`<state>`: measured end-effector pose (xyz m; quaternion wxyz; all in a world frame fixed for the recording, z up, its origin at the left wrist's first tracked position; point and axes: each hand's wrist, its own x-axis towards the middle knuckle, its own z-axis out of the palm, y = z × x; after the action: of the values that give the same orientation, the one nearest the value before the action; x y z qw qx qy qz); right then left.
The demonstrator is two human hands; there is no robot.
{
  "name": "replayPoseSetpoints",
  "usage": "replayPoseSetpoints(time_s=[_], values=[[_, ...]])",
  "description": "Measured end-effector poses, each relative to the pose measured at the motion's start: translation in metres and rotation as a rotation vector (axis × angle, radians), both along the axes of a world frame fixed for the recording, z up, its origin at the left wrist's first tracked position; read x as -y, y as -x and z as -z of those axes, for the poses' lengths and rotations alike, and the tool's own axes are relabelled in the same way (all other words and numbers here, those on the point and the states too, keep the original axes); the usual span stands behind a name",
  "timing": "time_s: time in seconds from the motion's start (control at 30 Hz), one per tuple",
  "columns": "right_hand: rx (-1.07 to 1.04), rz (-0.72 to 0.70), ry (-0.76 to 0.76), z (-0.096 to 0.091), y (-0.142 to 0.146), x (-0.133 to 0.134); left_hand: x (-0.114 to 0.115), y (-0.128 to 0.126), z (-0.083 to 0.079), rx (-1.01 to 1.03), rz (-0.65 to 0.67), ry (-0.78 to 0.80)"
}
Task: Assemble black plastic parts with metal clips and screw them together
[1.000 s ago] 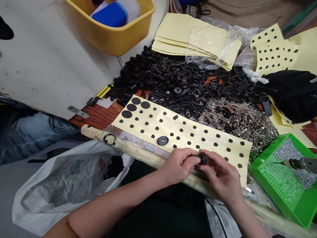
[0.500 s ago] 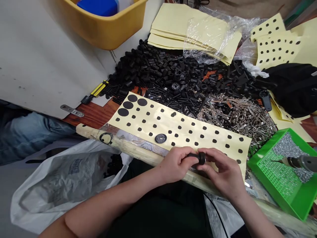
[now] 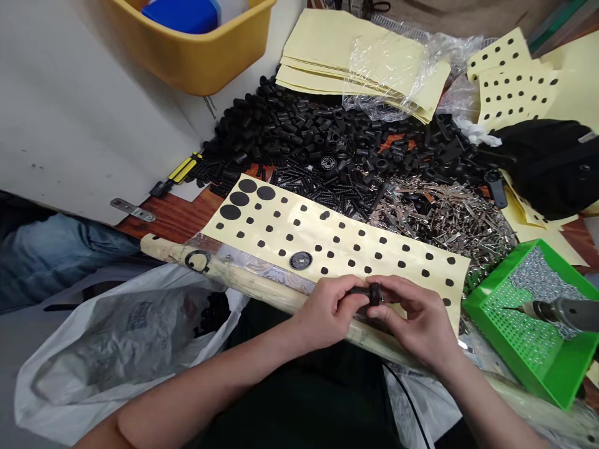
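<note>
No text fully legible. White plastic bag [image 3: 116, 349], left of black round part [image 3: 373, 294], carries printed dark block [image 3: 143, 315]: lettering creased, blurred, unreadable; reddish mark beside it, also unreadable. Thin line of dark marks [image 3: 209, 107] on white panel [image 3: 93, 106], far up-left of black round part, just under yellow tub [image 3: 187, 56]: too small to tell if print. Small white tag [image 3: 587, 137] on black cloth bundle [image 3: 543, 168], far right of black round part: wording too small. No brand or number readable.
</note>
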<state>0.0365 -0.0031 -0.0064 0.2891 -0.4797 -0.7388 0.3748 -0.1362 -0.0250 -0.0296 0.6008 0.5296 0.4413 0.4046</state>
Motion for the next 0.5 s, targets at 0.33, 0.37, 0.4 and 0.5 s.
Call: replayPoseSetpoints(time_s=[0.33,0.37,0.4,0.5], values=[[-0.146,0.135,0.218,-0.009,0.0,0.009,0.0,-0.002,-0.003,0.175,0.027,0.191],[-0.132,0.124,0.165,-0.011,-0.002,0.009,-0.001,-0.001,-0.003,0.211,0.036,0.232],[-0.115,0.114,0.107,-0.013,-0.004,0.008,-0.001,0.0,-0.002,0.233,0.04,0.251],[-0.055,0.1,-0.091,-0.016,-0.006,0.008,-0.002,0.001,0.0,0.271,0.037,0.249]])
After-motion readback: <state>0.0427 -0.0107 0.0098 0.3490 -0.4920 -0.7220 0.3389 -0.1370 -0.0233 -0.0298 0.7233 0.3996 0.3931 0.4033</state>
